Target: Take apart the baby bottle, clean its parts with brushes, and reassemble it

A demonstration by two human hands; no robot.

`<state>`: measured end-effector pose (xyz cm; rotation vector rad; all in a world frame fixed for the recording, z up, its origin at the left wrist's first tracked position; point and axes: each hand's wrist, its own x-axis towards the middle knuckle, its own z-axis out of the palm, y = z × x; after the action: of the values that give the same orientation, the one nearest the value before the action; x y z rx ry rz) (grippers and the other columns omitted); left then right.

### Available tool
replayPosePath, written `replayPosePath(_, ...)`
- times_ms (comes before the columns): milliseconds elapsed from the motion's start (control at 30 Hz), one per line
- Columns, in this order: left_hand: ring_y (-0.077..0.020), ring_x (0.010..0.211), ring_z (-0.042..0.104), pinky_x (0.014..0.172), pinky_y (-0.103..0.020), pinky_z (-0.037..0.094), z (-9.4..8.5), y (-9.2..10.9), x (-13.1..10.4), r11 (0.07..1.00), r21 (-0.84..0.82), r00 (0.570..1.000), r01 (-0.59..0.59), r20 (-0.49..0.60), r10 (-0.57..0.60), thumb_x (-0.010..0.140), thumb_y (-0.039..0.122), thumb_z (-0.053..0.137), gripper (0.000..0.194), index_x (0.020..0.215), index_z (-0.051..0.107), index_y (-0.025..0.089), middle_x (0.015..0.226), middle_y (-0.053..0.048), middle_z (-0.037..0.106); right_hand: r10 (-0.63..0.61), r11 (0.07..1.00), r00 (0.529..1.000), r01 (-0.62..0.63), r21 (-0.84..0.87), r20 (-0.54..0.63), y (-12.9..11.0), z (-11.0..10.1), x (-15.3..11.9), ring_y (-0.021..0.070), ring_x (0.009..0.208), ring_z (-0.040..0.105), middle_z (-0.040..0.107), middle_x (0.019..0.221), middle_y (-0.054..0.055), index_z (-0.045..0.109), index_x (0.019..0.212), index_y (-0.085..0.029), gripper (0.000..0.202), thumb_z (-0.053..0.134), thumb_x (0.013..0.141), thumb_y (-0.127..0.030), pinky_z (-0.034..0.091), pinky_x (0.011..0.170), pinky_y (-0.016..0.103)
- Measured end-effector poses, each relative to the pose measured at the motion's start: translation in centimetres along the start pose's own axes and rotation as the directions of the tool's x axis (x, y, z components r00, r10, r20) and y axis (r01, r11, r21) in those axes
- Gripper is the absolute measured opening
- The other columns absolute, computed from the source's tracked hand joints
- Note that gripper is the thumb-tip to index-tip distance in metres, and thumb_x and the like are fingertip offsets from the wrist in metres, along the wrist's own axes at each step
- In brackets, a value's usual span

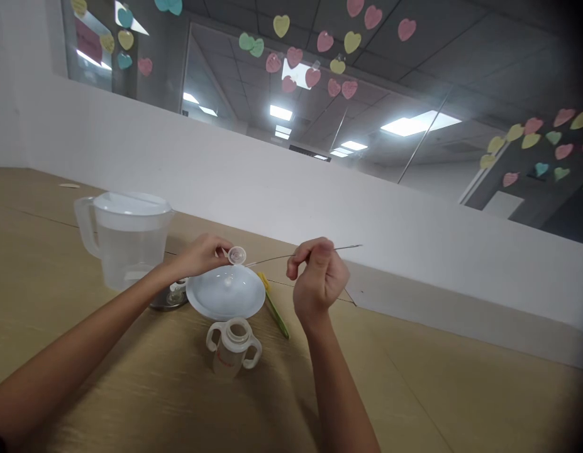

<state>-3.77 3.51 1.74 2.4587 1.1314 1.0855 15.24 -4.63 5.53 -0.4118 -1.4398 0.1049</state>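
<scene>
My left hand [204,253] pinches a small round clear piece [237,255] by its edge, above the back rim of a white bowl [225,296]. My right hand [319,274] is closed around a thin wire-like rod [272,258], whose left end reaches close to the clear piece; whether they touch I cannot tell. The rod's other end sticks out to the right of my fist. Something small and whitish lies in the bowl. In front of the bowl stands an open, two-handled baby bottle [232,352] with red print.
A lidded clear pitcher [131,239] stands at the left on the wooden table [83,390]. A dark round dish [168,299] with small clear parts is left of the bowl. A green and yellow tool [275,308] lies right of it. Behind runs a white wall [253,189] below glass.
</scene>
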Motion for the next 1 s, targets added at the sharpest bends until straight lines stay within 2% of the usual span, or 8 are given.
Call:
replayPosePath(100, -0.0121, 0.062, 0.052, 0.054, -0.018, 0.034, 0.1, 0.3, 0.0, 1.0, -0.006, 1.0, -0.028, 0.014, 0.028, 0.074, 0.027, 0.052, 0.022, 0.071, 0.068, 0.013, 0.063, 0.0, 0.062, -0.069, 0.995, 0.995, 0.073, -0.061, 0.074, 1.2, 0.4, -0.7, 0.0063, 0.041, 0.043, 0.044, 0.049, -0.004, 0.046, 0.059, -0.019, 0.045, 0.031, 0.097, -0.04, 0.034, 0.04, 0.02)
replayPosePath(233, -0.0118, 0.061, 0.052, 0.055, -0.019, 0.035, 0.2, 0.3, 0.0, 0.999, -0.004, 0.999, -0.051, 0.005, 0.051, 0.074, 0.026, 0.052, 0.02, 0.066, 0.066, 0.013, 0.061, 0.0, 0.062, -0.097, 0.981, 0.984, 0.12, -0.152, 0.151, 2.5, 1.0, -1.2, 0.0063, 0.042, 0.043, 0.046, 0.05, -0.003, 0.045, 0.059, -0.019, 0.047, 0.027, 0.098, -0.039, 0.035, 0.043, 0.02)
replayPosePath(500, -0.0125, 0.064, 0.056, 0.058, -0.02, 0.039, 0.0, 1.2, -0.2, 0.999, -0.005, 0.999, -0.046, 0.022, 0.046, 0.077, 0.028, 0.053, 0.021, 0.076, 0.07, 0.016, 0.072, -0.001, 0.069, -0.154, 0.921, 0.951, 0.237, -0.308, 0.269, 2.8, 1.0, -1.4, 0.0081, 0.044, 0.045, 0.049, 0.05, -0.001, 0.047, 0.056, -0.019, 0.051, 0.025, 0.098, -0.037, 0.036, 0.048, 0.022)
replayPosePath(733, -0.013, 0.066, 0.056, 0.061, -0.021, 0.039, 0.0, 1.2, -0.2, 0.996, -0.015, 0.997, -0.083, -0.002, 0.083, 0.079, 0.026, 0.052, 0.021, 0.074, 0.07, 0.017, 0.073, -0.002, 0.068, -0.079, 0.928, 0.941, 0.19, -0.321, 0.329, 4.0, 1.9, -2.3, 0.0092, 0.045, 0.045, 0.048, 0.05, -0.001, 0.048, 0.058, -0.02, 0.051, 0.021, 0.098, -0.039, 0.037, 0.05, 0.024)
replayPosePath(1000, -0.0127, 0.068, 0.057, 0.063, -0.021, 0.04, 0.0, 0.9, -0.3, 0.992, -0.061, 0.994, -0.112, -0.025, 0.111, 0.083, 0.032, 0.051, 0.026, 0.076, 0.07, 0.017, 0.077, -0.002, 0.068, -0.012, 0.934, 0.921, 0.149, -0.323, 0.39, 7.3, 2.7, -3.5, 0.0108, 0.047, 0.047, 0.052, 0.053, 0.001, 0.047, 0.056, -0.021, 0.053, 0.02, 0.097, -0.04, 0.037, 0.051, 0.025)
